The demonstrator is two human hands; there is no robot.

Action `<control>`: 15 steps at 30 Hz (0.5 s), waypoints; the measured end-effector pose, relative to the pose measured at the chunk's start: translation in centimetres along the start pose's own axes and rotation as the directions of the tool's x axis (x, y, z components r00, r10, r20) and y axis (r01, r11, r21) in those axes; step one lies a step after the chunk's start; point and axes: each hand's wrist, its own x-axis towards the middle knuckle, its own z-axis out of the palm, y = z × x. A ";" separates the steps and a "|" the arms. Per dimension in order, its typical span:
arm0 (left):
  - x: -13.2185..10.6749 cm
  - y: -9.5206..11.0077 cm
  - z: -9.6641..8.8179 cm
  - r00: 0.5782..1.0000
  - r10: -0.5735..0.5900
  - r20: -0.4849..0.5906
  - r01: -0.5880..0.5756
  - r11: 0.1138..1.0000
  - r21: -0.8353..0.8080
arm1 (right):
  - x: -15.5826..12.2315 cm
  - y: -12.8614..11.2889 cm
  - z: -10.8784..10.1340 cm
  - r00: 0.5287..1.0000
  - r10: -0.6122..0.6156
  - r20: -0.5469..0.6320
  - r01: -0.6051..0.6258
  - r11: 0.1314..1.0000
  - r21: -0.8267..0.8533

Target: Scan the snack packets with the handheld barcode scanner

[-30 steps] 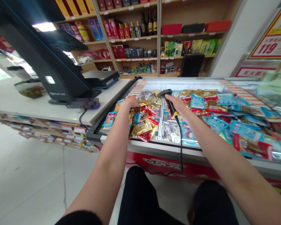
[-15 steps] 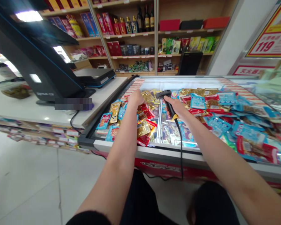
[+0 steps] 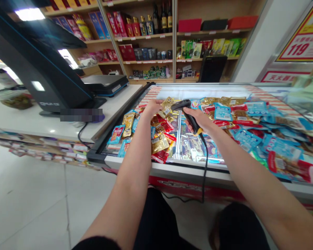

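Observation:
My right hand point(image 3: 196, 119) is wrapped round the handle of a black barcode scanner point(image 3: 182, 105), its head pointing left and its cable hanging down over the freezer's front edge. Just left of the scanner head, my left hand point(image 3: 153, 107) grips a gold snack packet point(image 3: 167, 107) by its left side, with a printed label facing up. Below that hand lie red and gold packets point(image 3: 160, 142) on the glass top. A larger heap of blue, red and gold snack packets point(image 3: 246, 139) spreads to the right of my right hand.
The chest freezer's front rim point(image 3: 135, 163) runs before my legs. At left, a white counter point(image 3: 120, 107) bears a black weighing scale point(image 3: 106, 83) and a dark point-of-sale terminal point(image 3: 59, 86). Behind the freezer rise stocked wooden shelves point(image 3: 146, 38).
My left hand has lifted the gold packet, turning it so its label shows beside the scanner head. The scanner has tilted slightly, and its cable has swung a little to the right.

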 end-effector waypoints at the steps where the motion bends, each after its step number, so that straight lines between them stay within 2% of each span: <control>1: 0.0 -0.1 0.1 1.000 -0.004 -0.017 0.003 1.000 -0.017 | -0.1 0.0 -0.1 1.000 0.002 0.005 -0.002 1.000 -0.007; 8: -0.2 0.1 0.6 0.989 0.038 -0.146 -0.050 0.996 -0.080 | -0.1 0.3 -0.6 0.999 -0.015 0.035 0.015 1.000 0.011; 15: -0.8 0.7 1.5 0.985 0.051 -0.165 -0.071 0.990 -0.118 | -0.1 0.2 -0.4 1.000 -0.010 0.021 0.010 1.000 0.008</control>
